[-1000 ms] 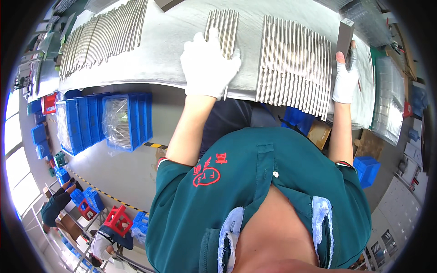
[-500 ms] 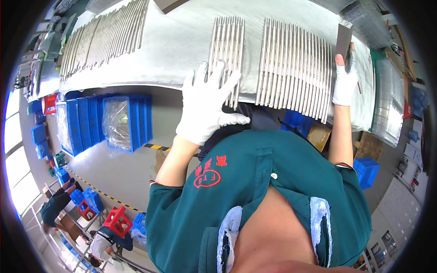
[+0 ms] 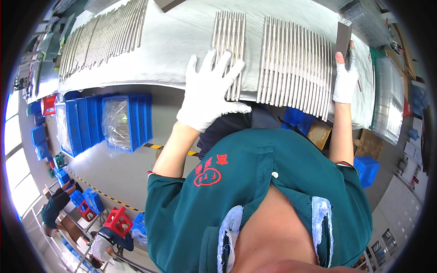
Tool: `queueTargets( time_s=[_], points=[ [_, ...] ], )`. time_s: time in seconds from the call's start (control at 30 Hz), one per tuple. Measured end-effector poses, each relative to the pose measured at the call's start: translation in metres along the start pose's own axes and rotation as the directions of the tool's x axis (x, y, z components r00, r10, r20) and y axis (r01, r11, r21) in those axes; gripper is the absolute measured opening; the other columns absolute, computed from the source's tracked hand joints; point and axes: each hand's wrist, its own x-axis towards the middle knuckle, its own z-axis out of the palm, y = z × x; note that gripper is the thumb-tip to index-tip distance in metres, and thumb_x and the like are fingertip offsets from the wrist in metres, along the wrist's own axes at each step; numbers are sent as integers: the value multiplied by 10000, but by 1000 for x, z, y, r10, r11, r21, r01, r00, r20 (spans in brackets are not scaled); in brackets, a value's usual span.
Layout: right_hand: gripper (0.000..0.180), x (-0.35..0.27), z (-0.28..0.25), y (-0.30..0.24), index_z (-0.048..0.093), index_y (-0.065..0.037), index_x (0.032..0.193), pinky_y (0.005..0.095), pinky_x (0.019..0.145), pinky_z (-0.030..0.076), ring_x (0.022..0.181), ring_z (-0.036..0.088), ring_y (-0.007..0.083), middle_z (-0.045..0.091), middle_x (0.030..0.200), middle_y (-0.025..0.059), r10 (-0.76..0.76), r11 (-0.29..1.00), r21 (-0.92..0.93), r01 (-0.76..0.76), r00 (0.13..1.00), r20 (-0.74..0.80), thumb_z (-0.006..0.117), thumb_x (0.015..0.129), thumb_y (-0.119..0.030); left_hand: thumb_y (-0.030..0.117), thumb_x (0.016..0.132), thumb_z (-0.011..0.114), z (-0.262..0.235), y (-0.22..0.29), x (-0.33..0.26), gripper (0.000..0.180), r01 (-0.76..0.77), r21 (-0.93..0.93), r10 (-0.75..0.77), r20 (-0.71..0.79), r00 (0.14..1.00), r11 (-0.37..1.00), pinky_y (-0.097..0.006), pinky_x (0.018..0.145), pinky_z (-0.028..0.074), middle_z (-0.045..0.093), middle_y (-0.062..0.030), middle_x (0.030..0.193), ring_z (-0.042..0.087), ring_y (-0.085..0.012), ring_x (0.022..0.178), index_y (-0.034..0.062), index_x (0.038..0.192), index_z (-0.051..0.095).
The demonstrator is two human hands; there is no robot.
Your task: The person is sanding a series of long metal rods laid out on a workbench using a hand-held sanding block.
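Observation:
My left hand (image 3: 207,93), in a white glove, lies with fingers spread on the near part of a small group of thin metal rods (image 3: 229,34). Its thumb points right, past the table's near edge. To the right, a wider row of similar rods (image 3: 293,68) lies side by side, with uneven near ends. My right hand (image 3: 346,77), gloved with bare thumb and fingertip showing, grips the near end of a grey rectangular metal block (image 3: 344,36). That block stands along the right side of the wider row.
More rods (image 3: 104,38) lie on the left of the white-covered table (image 3: 177,59). Another grey block (image 3: 169,3) is at the far edge. Blue crates (image 3: 136,123) stand below on the left, clear plastic trays (image 3: 389,100) at the right. Two other people work at lower left.
My left hand has moved away from me, and the small group of rods has slid the same way. My right hand and the block stay nearly in place.

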Motion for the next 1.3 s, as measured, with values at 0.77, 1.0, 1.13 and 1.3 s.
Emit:
queueTargets(
  time_s=[0.77, 1.0, 1.13, 1.3],
  points=[
    [562, -3, 2, -18, 556, -301, 1494, 415, 1147, 389, 1387, 489, 398, 485, 1505, 223, -207, 859, -395, 326, 926, 315, 689, 955, -389, 453, 779, 766, 4, 42, 18, 786, -107, -77, 112, 67, 991, 991, -514, 1135, 357, 580, -192, 1348, 518, -372, 1306, 93, 1440, 538],
    [466, 16, 14, -41, 616, -322, 1436, 443, 1123, 405, 1316, 515, 428, 437, 1542, 227, -195, 560, -489, 669, 680, 706, 644, 970, -319, 217, 714, 739, 22, 38, 22, 651, -112, -135, 99, -102, 990, 984, -455, 1048, 452, 612, -147, 1228, 564, -338, 1215, 67, 1326, 578],
    [495, 31, 40, -54, 617, -349, 1426, 444, 1122, 411, 1312, 516, 417, 438, 1542, 214, -242, 604, -392, 694, 629, 739, 665, 957, -198, 210, 719, 703, 27, 38, 24, 579, -112, -181, 84, -153, 985, 977, -439, 994, 473, 618, -126, 1152, 587, -311, 1130, 61, 1269, 600],
    [581, 27, 63, -69, 618, -373, 1417, 442, 1132, 409, 1343, 499, 408, 427, 1557, 196, -190, 560, -371, 741, 551, 813, 710, 892, -141, 182, 741, 662, 28, 40, 27, 476, -113, -167, 87, -157, 984, 979, -413, 954, 484, 614, -109, 1092, 593, -284, 1073, 62, 1199, 617]
  ],
)
